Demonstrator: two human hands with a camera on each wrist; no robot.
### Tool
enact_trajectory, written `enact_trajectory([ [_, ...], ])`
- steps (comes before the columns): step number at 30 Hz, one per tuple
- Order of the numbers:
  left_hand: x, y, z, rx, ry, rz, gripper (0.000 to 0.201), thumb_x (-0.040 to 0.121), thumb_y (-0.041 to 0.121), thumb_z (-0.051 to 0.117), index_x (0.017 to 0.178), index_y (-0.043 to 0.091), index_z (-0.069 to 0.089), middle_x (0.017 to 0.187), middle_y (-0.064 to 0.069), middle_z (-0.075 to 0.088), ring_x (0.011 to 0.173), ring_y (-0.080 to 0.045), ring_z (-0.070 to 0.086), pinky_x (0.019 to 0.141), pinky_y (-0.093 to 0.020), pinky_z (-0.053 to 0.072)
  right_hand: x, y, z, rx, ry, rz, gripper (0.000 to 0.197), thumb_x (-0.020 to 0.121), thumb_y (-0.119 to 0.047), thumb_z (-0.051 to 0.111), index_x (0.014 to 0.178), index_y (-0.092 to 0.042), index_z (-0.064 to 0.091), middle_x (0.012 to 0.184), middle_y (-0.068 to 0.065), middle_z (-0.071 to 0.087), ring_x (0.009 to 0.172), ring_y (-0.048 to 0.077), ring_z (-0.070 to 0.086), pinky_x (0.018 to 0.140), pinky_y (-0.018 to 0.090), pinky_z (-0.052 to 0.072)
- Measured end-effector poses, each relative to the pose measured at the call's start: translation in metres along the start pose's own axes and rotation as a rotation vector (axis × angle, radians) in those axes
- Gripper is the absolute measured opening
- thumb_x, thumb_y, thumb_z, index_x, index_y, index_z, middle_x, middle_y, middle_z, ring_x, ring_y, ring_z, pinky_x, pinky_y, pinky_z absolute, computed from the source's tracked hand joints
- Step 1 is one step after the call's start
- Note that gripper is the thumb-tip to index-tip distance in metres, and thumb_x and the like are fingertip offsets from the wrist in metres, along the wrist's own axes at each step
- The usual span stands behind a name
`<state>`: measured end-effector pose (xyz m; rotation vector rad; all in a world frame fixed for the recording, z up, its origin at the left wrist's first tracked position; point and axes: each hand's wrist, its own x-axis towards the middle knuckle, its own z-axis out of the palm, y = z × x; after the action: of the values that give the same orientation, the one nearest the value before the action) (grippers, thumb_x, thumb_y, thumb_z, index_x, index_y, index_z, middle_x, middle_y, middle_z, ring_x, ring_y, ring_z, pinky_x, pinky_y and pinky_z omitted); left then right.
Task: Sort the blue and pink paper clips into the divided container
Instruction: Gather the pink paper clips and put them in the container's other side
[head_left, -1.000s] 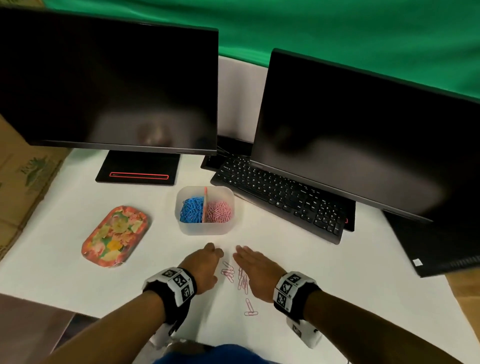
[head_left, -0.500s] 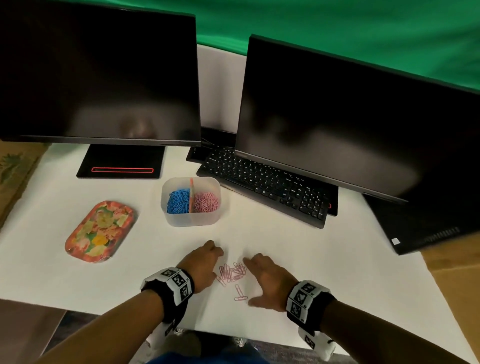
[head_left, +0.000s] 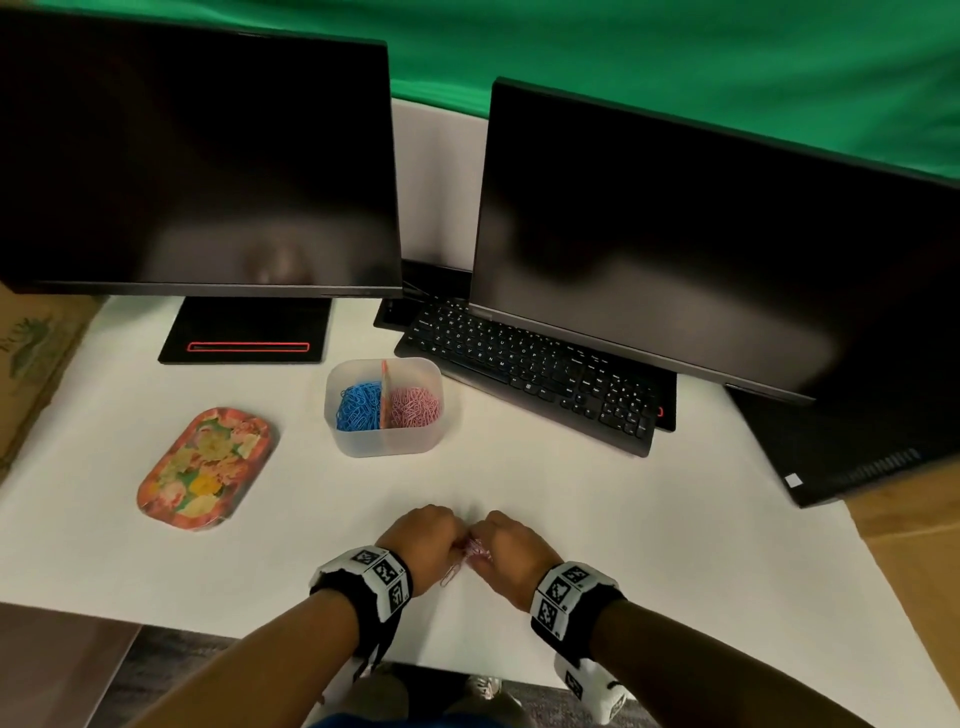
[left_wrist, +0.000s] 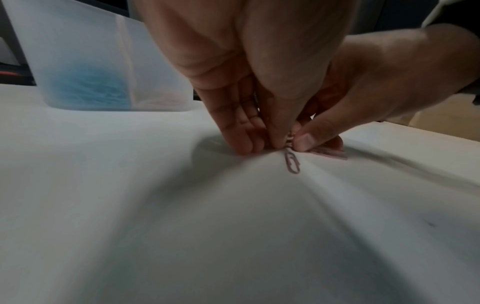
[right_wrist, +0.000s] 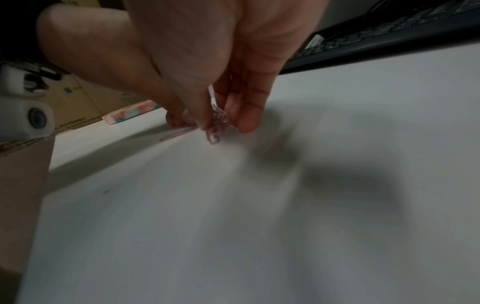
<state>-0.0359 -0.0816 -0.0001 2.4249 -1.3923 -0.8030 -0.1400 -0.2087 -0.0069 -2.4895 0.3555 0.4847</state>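
Observation:
A translucent divided container (head_left: 383, 446) stands mid-table, with blue paper clips (head_left: 358, 408) in its left half and pink ones (head_left: 415, 405) in its right. Near the table's front edge my left hand (head_left: 431, 540) and right hand (head_left: 506, 551) meet over a small bunch of loose pink clips (head_left: 475, 548). In the left wrist view my left hand (left_wrist: 270, 144) pinches down at the bunch and one clip (left_wrist: 292, 162) lies flat just in front. In the right wrist view my right hand (right_wrist: 221, 125) pinches several clips (right_wrist: 214, 135) that hang from it.
A floral tin tray (head_left: 205, 467) lies left of the container. A black keyboard (head_left: 530, 374) sits behind right, under the right monitor (head_left: 701, 249). The left monitor (head_left: 197, 156) stands on a black base (head_left: 249, 332). A black device (head_left: 857, 457) lies at the far right.
Both hands swept inward from flat and apart, pushing the scattered pink clips into one bunch. Their fingers have now curled and closed on the bunch.

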Motion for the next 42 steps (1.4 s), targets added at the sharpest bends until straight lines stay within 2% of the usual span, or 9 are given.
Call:
enact_trajectory([
  [5,-0.002,-0.003,0.002,-0.077,0.039,-0.043,0.021,0.088,0.021,0.048,0.085,0.014,0.067,0.092,-0.003,0.067,0.086,-0.021,0.062,0.07,-0.025,0.043,0.012,-0.007,0.0,-0.083,-0.023,0.025,0.028,0.098,-0.021,0.042,0.12,-0.01,0.056,0.12,0.01,0.054,0.107,0.029,0.057,0.09,0.035,0.046],
  [11,0.0,-0.004,-0.003,-0.162,0.139,-0.087,0.016,0.086,0.017,0.048,0.094,0.016,0.062,0.097,-0.002,0.067,0.089,-0.021,0.061,0.076,-0.028,0.047,0.032,-0.014,-0.014,-0.129,-0.088,0.042,0.028,0.096,-0.016,0.043,0.119,-0.008,0.056,0.12,0.014,0.057,0.109,0.03,0.058,0.09,0.035,0.047],
  [17,0.002,-0.015,-0.01,-0.165,0.207,-0.117,0.015,0.085,0.015,0.052,0.095,0.017,0.062,0.096,-0.003,0.065,0.088,-0.022,0.06,0.072,-0.025,0.043,0.047,-0.012,-0.026,-0.136,-0.125,0.035,0.019,0.093,-0.014,0.046,0.107,-0.011,0.06,0.109,0.01,0.061,0.097,0.027,0.061,0.075,0.031,0.047],
  [20,0.001,-0.026,-0.013,-0.158,0.221,-0.144,0.015,0.085,0.016,0.055,0.099,0.019,0.062,0.1,-0.003,0.065,0.091,-0.022,0.06,0.076,-0.028,0.046,0.049,-0.012,-0.037,-0.099,-0.13,0.038,0.018,0.093,-0.019,0.046,0.102,-0.012,0.06,0.107,0.008,0.062,0.091,0.024,0.06,0.076,0.032,0.049],
  [26,-0.002,-0.041,-0.018,-0.2,0.254,-0.191,0.016,0.085,0.02,0.06,0.101,0.021,0.063,0.103,0.002,0.065,0.093,-0.018,0.061,0.083,-0.029,0.05,0.048,-0.012,-0.07,-0.033,-0.057,-0.062,0.016,0.093,-0.026,0.049,0.096,-0.017,0.061,0.103,0.003,0.062,0.091,0.02,0.058,0.083,0.034,0.051],
  [29,-0.001,-0.043,-0.018,-0.208,0.26,-0.207,0.016,0.084,0.019,0.06,0.1,0.021,0.062,0.103,0.002,0.064,0.093,-0.017,0.06,0.082,-0.027,0.049,0.055,-0.029,-0.099,-0.02,0.045,-0.132,0.017,0.094,-0.027,0.05,0.097,-0.016,0.062,0.098,0.001,0.062,0.084,0.014,0.055,0.075,0.027,0.046],
  [34,0.002,-0.041,-0.021,-0.16,0.212,-0.239,0.024,0.084,0.014,0.053,0.107,0.017,0.06,0.109,-0.003,0.059,0.095,-0.023,0.06,0.081,-0.033,0.05,0.094,-0.068,-0.133,0.011,0.166,-0.148,0.01,0.092,-0.024,0.055,0.091,-0.018,0.062,0.084,-0.003,0.059,0.074,0.015,0.056,0.071,0.03,0.052],
  [38,0.007,-0.044,-0.021,-0.06,0.171,-0.256,0.042,0.085,0.013,0.051,0.127,0.019,0.051,0.124,-0.004,0.046,0.111,-0.025,0.053,0.087,-0.038,0.051,0.123,-0.093,-0.135,-0.004,0.131,-0.06,0.012,0.09,-0.016,0.058,0.1,-0.016,0.064,0.098,0.007,0.063,0.082,0.022,0.063,0.075,0.032,0.056],
  [42,0.015,-0.042,-0.02,0.038,0.116,-0.191,0.04,0.088,0.015,0.049,0.128,0.017,0.048,0.132,-0.004,0.04,0.118,-0.025,0.046,0.09,-0.04,0.051,0.114,-0.087,-0.132,-0.022,0.175,-0.095,0.022,0.089,-0.023,0.056,0.109,-0.021,0.062,0.108,0.002,0.061,0.091,0.021,0.062,0.083,0.038,0.055],
])
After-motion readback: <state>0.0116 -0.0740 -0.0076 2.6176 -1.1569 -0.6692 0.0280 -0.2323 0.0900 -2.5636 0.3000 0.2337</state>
